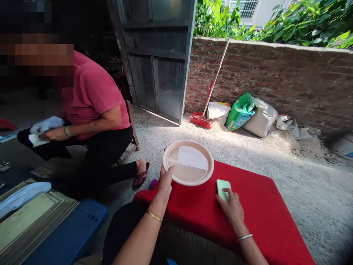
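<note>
My left hand (166,184) grips the near-left rim of a round, pale pink plastic basin (166,173), its thumb over the edge. The basin holds shallow water with bright reflections, and is at the far-left part of a table covered in red cloth (256,206). To the right, my right hand (233,207) has its thumb and fingers on a light green, flat rectangular object (223,184) with rounded corners lying on the cloth. Its exact kind is not clear.
A person in a pink shirt (93,84) sits at left, holding white cloth (45,127). A blue bench (68,230) with stacked boards (33,221) stands at lower left. A metal door (157,62), red broom (204,121) and sacks (260,117) are by the brick wall (275,73).
</note>
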Demonstrator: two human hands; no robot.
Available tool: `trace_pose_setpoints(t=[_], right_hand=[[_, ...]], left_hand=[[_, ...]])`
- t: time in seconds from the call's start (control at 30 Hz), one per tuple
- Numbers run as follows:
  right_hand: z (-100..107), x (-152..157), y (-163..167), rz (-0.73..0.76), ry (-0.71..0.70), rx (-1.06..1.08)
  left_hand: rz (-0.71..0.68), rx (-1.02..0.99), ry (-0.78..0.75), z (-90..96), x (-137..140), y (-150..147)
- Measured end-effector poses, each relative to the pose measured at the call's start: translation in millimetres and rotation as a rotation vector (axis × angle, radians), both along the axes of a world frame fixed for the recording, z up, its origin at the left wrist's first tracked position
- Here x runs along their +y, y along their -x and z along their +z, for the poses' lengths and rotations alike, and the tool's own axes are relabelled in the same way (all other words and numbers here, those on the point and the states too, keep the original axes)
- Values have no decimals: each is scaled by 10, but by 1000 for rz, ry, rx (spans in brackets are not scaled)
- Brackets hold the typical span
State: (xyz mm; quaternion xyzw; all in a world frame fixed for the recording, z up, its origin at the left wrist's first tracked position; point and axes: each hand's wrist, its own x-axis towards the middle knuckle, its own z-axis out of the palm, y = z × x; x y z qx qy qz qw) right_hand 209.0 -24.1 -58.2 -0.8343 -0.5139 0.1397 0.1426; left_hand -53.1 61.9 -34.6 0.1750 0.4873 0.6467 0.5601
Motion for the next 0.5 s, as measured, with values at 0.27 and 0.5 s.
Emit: trace_pose_setpoints(t=[0.27,0.5], right_hand=[[87,-766,991,619,-26,350],[162,-1162,-1180,-261,-329,145]], left_hand=[[6,36,131,72,-26,31],[50,62,79,-102,83,-40]])
